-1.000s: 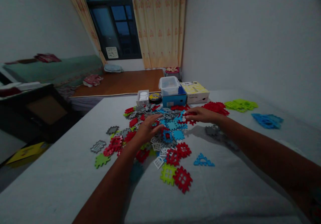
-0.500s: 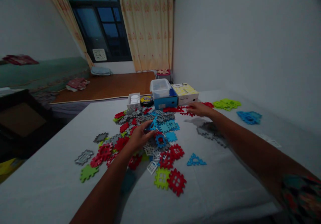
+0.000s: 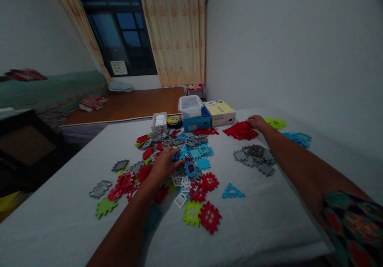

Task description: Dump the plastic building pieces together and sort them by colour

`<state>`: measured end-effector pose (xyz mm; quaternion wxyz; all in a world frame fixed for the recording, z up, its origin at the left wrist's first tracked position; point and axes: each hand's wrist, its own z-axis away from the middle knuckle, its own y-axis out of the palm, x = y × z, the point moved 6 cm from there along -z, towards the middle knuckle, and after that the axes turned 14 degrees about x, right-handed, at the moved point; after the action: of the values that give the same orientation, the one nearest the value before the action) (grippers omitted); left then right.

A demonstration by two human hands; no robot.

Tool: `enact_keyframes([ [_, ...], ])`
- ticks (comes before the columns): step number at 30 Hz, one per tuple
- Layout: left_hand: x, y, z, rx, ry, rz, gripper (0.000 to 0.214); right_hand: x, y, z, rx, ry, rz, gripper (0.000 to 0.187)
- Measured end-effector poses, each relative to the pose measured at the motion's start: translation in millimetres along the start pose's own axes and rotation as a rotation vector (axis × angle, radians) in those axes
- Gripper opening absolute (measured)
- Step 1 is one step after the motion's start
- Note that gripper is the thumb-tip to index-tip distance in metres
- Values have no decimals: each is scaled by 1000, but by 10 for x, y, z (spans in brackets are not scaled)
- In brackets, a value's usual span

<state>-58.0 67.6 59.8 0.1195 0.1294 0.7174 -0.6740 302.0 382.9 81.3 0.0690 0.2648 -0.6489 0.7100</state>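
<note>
My left hand [image 3: 164, 162] reaches into a mixed heap of flat, notched plastic building pieces. Its thumb and fingers close around a blue building piece [image 3: 181, 154] in the middle of that heap. Further off to the right, my right hand [image 3: 257, 122] is at the edge of a red pile of pieces [image 3: 240, 131], fingers bent and together on a red one; the fingertips are partly hidden. Under my right forearm lies a grey pile [image 3: 254, 158]. One blue triangular piece [image 3: 233, 192] lies alone on the white-covered table [image 3: 257, 227].
A clear plastic tub [image 3: 190, 106] sits on a blue box [image 3: 197, 122] beside a yellow box [image 3: 220, 112]. A round black tin [image 3: 174, 121] and a small white box [image 3: 159, 121] stand left of them. Lime pieces [image 3: 275, 123] and blue pieces [image 3: 299, 139] lie near the wall.
My right hand has carried a red piece rightward onto the red pile. My left hand has stayed at the heap, with the blue piece now lower and flatter.
</note>
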Motion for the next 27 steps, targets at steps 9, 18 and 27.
enact_keyframes([
  [9, 248, -117, 45, 40, -139, -107, 34, 1014, 617, 453, 200, -446, 78, 28],
  [18, 404, -209, 110, 53, -95, -105, 38, 1953, 1548, 1052, 458, -810, 254, 49],
  [27, 321, -140, 86, 32, -23, -37, 43, 1972, 1558, 1362, 447, -929, 339, 39],
])
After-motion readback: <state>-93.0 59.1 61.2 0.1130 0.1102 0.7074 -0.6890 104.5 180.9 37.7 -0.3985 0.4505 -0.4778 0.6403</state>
